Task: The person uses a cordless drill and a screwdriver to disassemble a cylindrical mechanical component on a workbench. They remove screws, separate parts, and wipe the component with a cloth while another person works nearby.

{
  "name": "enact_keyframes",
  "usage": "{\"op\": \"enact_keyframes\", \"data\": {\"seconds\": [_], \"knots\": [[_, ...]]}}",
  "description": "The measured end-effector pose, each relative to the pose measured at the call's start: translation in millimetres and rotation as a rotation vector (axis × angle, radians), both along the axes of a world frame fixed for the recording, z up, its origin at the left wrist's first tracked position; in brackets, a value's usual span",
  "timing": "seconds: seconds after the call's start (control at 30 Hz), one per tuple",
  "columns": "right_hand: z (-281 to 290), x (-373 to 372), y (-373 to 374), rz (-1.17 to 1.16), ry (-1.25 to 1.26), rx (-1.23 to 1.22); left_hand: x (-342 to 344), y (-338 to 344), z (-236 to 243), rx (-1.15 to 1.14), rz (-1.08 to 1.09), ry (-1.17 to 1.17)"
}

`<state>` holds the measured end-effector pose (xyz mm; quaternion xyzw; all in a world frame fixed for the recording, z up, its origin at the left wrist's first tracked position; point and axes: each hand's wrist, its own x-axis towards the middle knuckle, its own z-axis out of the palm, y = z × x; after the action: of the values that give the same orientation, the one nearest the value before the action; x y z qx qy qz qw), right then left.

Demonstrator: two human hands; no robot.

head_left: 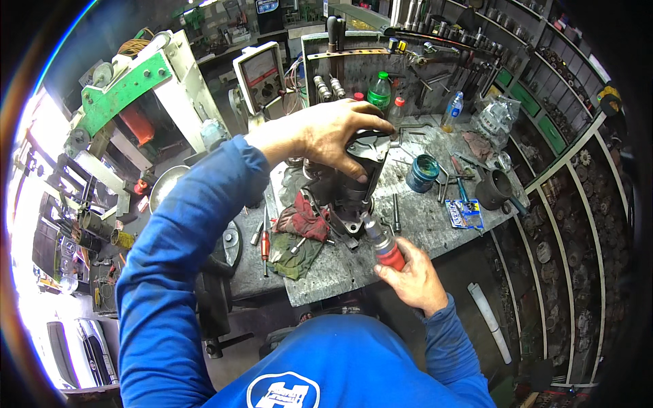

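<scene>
My left hand reaches over the top of a dark metal machine assembly, fingers on the far side and thumb on the near side, gripping it. The assembly stands upright on the grey metal workbench, with a silvery bracket at its top. My right hand is closed around a red-and-silver power driver. The driver's narrow tip points up and left at the assembly's lower right side; whether it touches a bolt there, I cannot tell. A red rag lies just left of the assembly.
Right of the assembly are a teal-smeared jar, a dark metal cup, a blue packet and loose tools. Bottles, including a green one, stand behind. A red-handled screwdriver and green cloth lie left. Shelves line the right.
</scene>
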<state>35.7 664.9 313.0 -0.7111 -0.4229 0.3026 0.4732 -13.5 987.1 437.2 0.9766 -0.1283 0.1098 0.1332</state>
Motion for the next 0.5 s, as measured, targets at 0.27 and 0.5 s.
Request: {"op": "enact_keyframes", "data": {"seconds": [0.27, 0.5], "knots": [[5, 23, -10, -0.08, -0.2, 0.017, 11, -25, -23, 0.061, 0.451, -0.099], [54, 60, 2, -0.166, -1.08, -0.029, 17, -66, -25, 0.001, 0.838, -0.067]]}}
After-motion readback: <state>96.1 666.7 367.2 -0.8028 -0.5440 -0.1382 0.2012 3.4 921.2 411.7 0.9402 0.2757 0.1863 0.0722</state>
